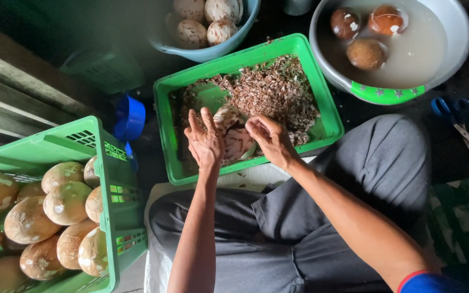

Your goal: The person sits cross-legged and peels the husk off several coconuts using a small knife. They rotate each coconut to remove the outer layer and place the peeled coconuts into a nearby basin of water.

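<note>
Left hand [204, 142] cups the half-peeled coconut [233, 135] at the green tray's [329, 116] front edge; right hand [270, 138], fingers pinched together, presses against it.

Your left hand [204, 140] cradles a partly peeled coconut [234, 138] over the green tray [165, 135] of brown shavings [278, 89], while your right hand [270, 138] pinches at its top. A green crate [109, 179] of brown coconuts [39, 217] sits at your left; three more soak in a grey basin [457, 32].

Bare forearms, dark grey trousers [310, 233], a blue sleeve [432, 283] with a red edge at the right arm.
</note>
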